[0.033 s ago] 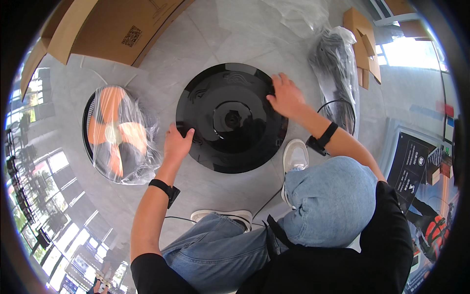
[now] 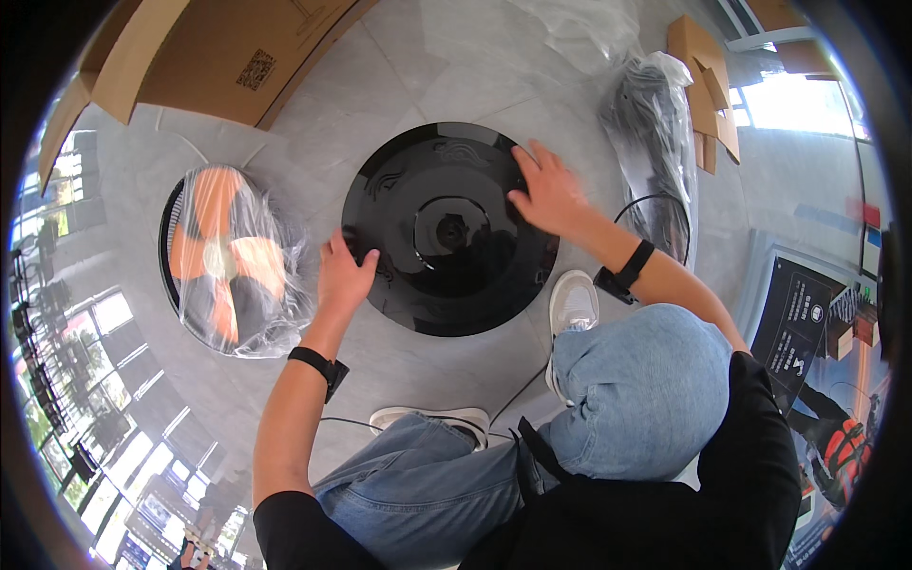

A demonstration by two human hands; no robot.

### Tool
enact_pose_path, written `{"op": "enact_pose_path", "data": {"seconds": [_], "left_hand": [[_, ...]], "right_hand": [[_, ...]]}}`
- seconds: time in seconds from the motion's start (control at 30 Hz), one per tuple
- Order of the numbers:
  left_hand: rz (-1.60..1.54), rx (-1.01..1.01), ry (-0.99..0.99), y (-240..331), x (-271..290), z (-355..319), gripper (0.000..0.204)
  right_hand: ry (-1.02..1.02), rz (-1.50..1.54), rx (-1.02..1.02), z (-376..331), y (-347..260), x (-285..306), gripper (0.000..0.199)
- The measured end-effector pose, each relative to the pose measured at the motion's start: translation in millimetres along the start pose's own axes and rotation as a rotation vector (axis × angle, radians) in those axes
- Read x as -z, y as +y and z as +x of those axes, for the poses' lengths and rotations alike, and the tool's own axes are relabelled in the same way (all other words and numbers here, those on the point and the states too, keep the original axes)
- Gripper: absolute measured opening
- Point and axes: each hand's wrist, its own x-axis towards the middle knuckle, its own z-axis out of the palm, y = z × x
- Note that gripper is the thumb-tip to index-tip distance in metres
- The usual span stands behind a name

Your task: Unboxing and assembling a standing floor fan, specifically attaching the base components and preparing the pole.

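Observation:
A round, glossy black fan base (image 2: pixel 446 299) lies in front of me on the floor, with a raised ring and a small hole at its centre. My left hand (image 2: pixel 344 274) holds its left rim, thumb over the top and fingers along the outer edge. Over the upper right rim, my right hand (image 2: pixel 551 195) has its fingers stretched and apart, slightly blurred; whether it touches the base I cannot tell. To the left lies a fan head (image 2: pixel 218 256) with orange blades, partly wrapped in clear plastic.
An open cardboard box (image 2: pixel 209 66) stands at the far left. On the right lies a plastic-wrapped dark part (image 2: pixel 651 142) with a black cable, beside a smaller carton (image 2: pixel 701 85). My shoes (image 2: pixel 575 302) are close to the base. Clear plastic sheeting (image 2: pixel 579 28) lies at the back.
My right hand has shifted slightly left, its fingers reaching a little further over the base. My left hand and the base look unmoved.

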Motion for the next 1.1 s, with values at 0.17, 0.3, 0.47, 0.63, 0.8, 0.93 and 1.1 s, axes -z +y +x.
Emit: {"op": "enact_pose_path", "data": {"seconds": [0.17, 0.3, 0.47, 0.63, 0.8, 0.93, 1.1], "left_hand": [[0.234, -0.365, -0.02, 43.1, 12.4, -1.9, 0.113], [0.386, -0.402, -0.144, 45.2, 24.1, 4.5, 0.126], [0.42, -0.372, -0.311, 54.4, 24.8, 11.6, 0.135], [0.493, -0.358, -0.343, 57.9, 22.3, 13.0, 0.138], [0.427, -0.38, -0.331, 56.0, 27.3, 10.8, 0.136], [0.472, -0.39, -0.361, 65.0, 23.4, 11.9, 0.138], [0.506, -0.404, -0.32, 49.2, 18.0, 15.0, 0.144]], "right_hand": [[-0.032, -0.065, 0.2, -17.2, -17.6, -19.9, 0.093], [-0.143, -0.14, 0.222, -12.0, -24.8, -14.1, 0.103], [-0.324, -0.169, 0.216, -4.0, -26.0, -2.7, 0.12], [-0.262, -0.13, 0.223, -2.3, -21.2, -9.9, 0.124], [-0.237, -0.088, 0.2, -5.1, -26.9, -3.9, 0.125], [-0.215, -0.156, 0.141, -27.6, -33.8, 0.2, 0.105], [-0.351, -0.019, -0.021, -92.6, -12.1, 17.5, 0.066]]}}
